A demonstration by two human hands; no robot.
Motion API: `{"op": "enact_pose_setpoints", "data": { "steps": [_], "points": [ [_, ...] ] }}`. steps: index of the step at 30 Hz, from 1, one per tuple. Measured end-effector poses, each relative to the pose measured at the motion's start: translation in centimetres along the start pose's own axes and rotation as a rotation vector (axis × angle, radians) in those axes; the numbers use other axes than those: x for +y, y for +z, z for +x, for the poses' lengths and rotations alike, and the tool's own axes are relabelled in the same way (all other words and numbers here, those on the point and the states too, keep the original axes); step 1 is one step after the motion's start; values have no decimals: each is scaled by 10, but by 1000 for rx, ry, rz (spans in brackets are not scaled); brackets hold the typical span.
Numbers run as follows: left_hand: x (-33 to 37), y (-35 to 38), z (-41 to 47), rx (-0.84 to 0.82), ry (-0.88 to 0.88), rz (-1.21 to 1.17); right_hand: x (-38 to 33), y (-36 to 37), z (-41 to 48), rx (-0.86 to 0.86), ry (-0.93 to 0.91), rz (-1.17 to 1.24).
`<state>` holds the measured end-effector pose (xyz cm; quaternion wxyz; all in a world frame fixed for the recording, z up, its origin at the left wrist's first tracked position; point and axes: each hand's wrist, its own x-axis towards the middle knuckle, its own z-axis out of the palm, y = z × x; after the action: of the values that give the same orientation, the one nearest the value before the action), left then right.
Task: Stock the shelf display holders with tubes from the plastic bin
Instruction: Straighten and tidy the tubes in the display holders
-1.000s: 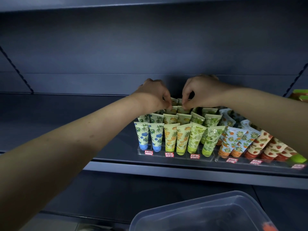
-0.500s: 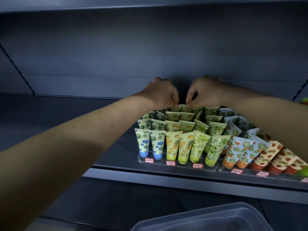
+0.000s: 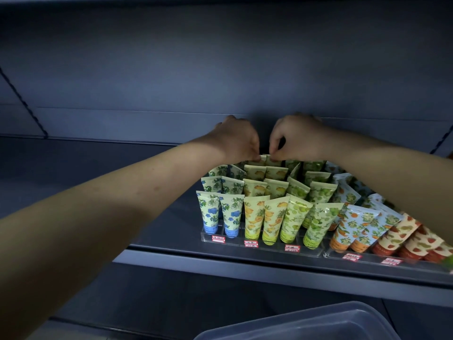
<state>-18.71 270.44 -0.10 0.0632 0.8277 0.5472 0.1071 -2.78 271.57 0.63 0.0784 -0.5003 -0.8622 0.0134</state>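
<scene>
Both hands were at the back of the dark shelf [image 3: 157, 227], reached over the rows of tubes. The left hand [image 3: 236, 139] had its fingers [image 3: 255, 157] pinched together on the top edge of a yellow tube [image 3: 261, 158] in the rearmost row. The right hand [image 3: 297, 136] pinched the top edge of the tube just beside it [image 3: 273, 158], thumb and forefinger closed with the other fingers curled in. The two hands were nearly touching, close under the back wall [image 3: 220, 69] of the shelf unit.

The tubes stood cap-down and leaning in a clear holder [image 3: 259, 245] at the front lip of the shelf: blue-flowered tubes [image 3: 221, 212] on the left, yellow ones [image 3: 263, 217] in the middle, green ones [image 3: 307, 219] to their right. A second holder [image 3: 367, 260] stood just beside it on the right with orange-printed [image 3: 353, 229] and red-printed tubes [image 3: 404, 236], partly hidden by the right forearm. Small red and white price tags [image 3: 292, 248] were fixed along the front of both holders.

To the left of the holders the shelf lay bare and wide. The underside of the shelf above left ample height over the hands. A plastic bin [image 3: 306, 322] sat below at the bottom edge of the view, well apart from the hands; what it held could not be seen.
</scene>
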Motion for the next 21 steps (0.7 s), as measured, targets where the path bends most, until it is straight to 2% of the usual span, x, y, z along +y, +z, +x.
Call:
{"op": "enact_pose_setpoints", "data": {
  "steps": [10, 21],
  "points": [
    [4, -11, -11, 0, -39, -56, 0, -18, -12, -24, 16, 48],
    [50, -42, -40, 0, -42, -42, 0, -63, -67, -13, 62, -20]
  ]
}}
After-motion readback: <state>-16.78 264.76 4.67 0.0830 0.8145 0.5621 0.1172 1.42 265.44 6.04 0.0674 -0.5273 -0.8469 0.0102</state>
